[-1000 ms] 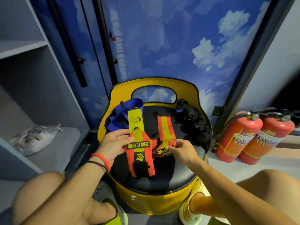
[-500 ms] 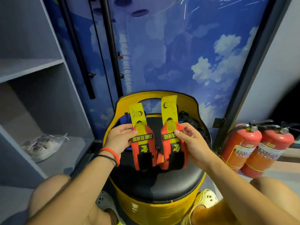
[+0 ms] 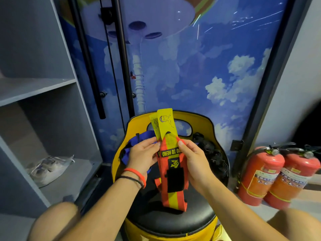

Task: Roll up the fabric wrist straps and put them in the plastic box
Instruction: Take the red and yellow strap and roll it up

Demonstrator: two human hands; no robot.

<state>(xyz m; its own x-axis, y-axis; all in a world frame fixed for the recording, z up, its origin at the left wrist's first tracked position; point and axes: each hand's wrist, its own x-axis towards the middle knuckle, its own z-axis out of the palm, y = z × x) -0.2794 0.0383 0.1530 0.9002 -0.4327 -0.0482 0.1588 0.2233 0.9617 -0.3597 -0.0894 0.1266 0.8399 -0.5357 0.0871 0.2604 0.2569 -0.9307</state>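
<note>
You have one view only, from the camera on your head. It looks forward and down over your forearms (image 3: 107, 206) onto the yellow stool (image 3: 205, 126), close enough that your left hand (image 3: 142, 158), right hand (image 3: 193, 160) and the straps (image 3: 173, 199) between them fill the lower middle. The wide lens also takes in the sky-painted wall (image 3: 208, 66) straight ahead, grey shelves (image 3: 34, 89) at your left and fire extinguishers (image 3: 260, 174) at your right.

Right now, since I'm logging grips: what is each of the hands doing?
Left hand: holds the stacked wrist straps by their left edge.
Right hand: holds the same wrist straps by their right edge.
</note>
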